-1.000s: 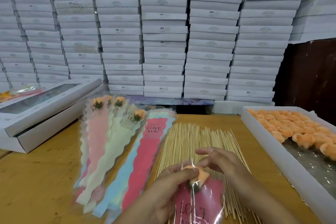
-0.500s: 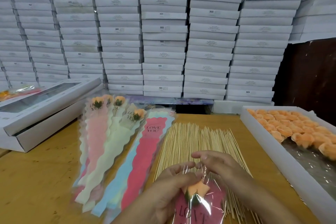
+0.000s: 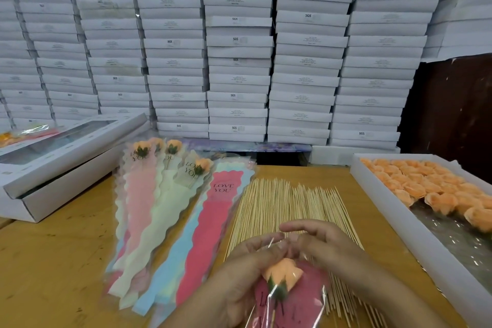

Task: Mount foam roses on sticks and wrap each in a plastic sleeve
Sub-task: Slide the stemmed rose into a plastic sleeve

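At the bottom centre of the frame, an orange foam rose on its stick is held inside a clear plastic sleeve with a pink printed panel. The sleeve's top edge is pinched by the left hand and the right hand, whose fingertips meet just above the rose. Under the hands, a layer of bamboo sticks is spread on the scratched wooden table. To the left, empty sleeves are fanned out, with wrapped roses laid at their far end. At the right edge, a white tray of orange roses is seen. At the left, a windowed box lies. The background is filled by stacked white boxes.
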The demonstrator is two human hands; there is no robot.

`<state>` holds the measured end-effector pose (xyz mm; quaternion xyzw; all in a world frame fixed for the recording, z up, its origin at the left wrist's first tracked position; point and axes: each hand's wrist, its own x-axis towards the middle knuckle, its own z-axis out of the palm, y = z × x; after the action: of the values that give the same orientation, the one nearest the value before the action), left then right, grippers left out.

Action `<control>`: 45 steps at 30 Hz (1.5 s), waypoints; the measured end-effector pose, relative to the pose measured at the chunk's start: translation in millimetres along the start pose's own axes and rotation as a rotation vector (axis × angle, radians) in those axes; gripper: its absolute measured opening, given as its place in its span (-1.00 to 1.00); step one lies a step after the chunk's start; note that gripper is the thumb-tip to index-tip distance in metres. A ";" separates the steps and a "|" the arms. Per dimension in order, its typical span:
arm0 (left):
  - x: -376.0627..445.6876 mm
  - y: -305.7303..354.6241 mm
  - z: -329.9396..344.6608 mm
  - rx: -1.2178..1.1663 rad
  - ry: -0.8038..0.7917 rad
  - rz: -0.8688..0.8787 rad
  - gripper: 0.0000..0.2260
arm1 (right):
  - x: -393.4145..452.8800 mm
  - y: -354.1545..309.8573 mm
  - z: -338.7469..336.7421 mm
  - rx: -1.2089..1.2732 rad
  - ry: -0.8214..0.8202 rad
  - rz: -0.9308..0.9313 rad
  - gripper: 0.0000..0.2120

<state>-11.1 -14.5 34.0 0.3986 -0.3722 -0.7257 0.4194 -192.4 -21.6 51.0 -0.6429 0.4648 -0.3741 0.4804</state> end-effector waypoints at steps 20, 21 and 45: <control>4.5 21.6 -11.9 -0.288 0.268 0.194 -0.73 | -4.6 5.0 30.1 0.226 -0.244 0.274 -0.67; 5.0 21.8 -11.5 -0.293 0.256 0.191 -0.75 | -4.2 5.9 29.2 0.230 -0.211 0.279 -0.69; -9.4 3.9 -4.6 0.198 -0.078 -0.095 -0.57 | 5.4 12.2 5.4 0.421 0.108 0.139 -0.73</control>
<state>-2.7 -8.4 38.0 0.4266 -0.4388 -0.7195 0.3282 -188.7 -26.6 38.0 -0.4738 0.4448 -0.4627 0.6030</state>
